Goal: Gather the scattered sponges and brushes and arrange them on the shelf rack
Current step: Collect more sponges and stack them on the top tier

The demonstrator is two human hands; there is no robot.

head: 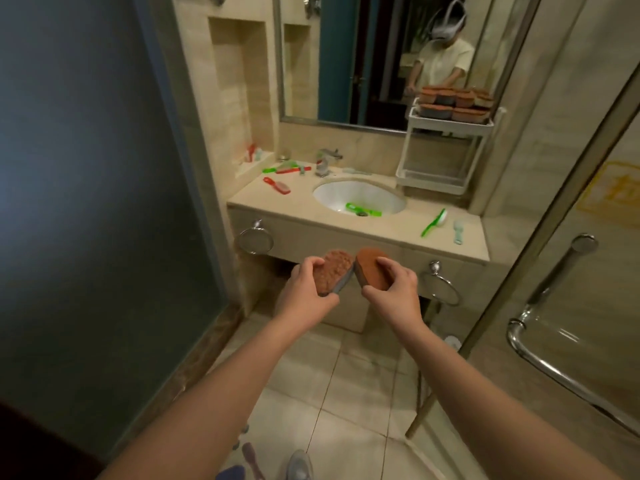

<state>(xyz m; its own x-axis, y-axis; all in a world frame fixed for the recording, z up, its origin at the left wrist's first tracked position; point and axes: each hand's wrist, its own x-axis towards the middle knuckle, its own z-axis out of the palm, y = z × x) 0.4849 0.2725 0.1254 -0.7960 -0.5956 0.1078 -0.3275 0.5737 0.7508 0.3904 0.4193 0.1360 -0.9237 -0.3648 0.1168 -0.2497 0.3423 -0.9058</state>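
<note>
Fingers [310, 262] of left hand [304, 289] curl over a brown sponge [334, 271], thumb underneath, gripping it. Right hand [398, 289] grips a second brown sponge [372, 268] the same way. Both sponges tilted, inner edges touching, held in front of the vanity counter [398, 237], below its edge.

Shelf rack [433, 187], white, stands at the counter's back right corner against the mirror [346, 64]; stacked sponges [450, 102] fill its upper part. Basin [339, 194] sunk mid-counter, a green brush [363, 209] lying in it near the drain. Right of basin: second green brush [433, 223], pale blue brush [458, 230] just beside. Left of basin: red brush [277, 186]; behind it, by the tap [325, 161], a cluster of green and red brushes [287, 168].
</note>
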